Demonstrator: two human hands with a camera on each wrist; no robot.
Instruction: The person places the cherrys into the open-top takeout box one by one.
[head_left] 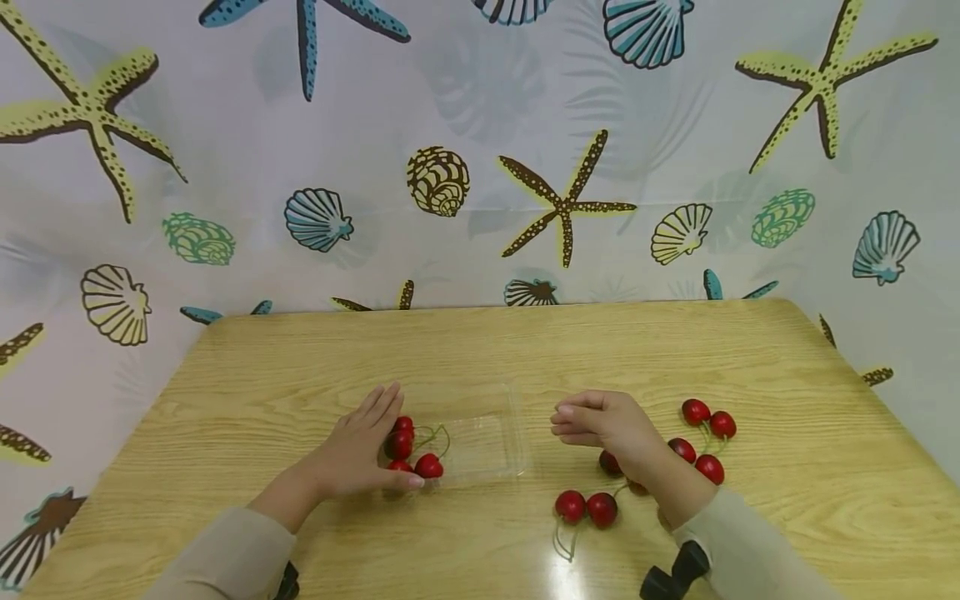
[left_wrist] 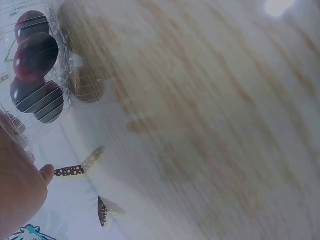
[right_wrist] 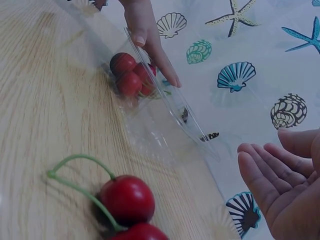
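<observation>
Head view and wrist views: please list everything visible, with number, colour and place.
table: one, light wood, lower head view
cloth: apparently one, white with sea prints, behind the table
box: one, clear, on the table
boxed cherries: at least four, red, at the box's left end
loose cherries: at least eight, red, right of the box
stems: several, green, on cherries
wrist devices: at least two, black, at wrists
sleeves: two, beige, on forearms
left grip: one, bare, at the box's left end
right grip: one, bare, right of the box, empty

White glare on the tabletop (head_left: pixel 480 342), left wrist view hazy
</observation>
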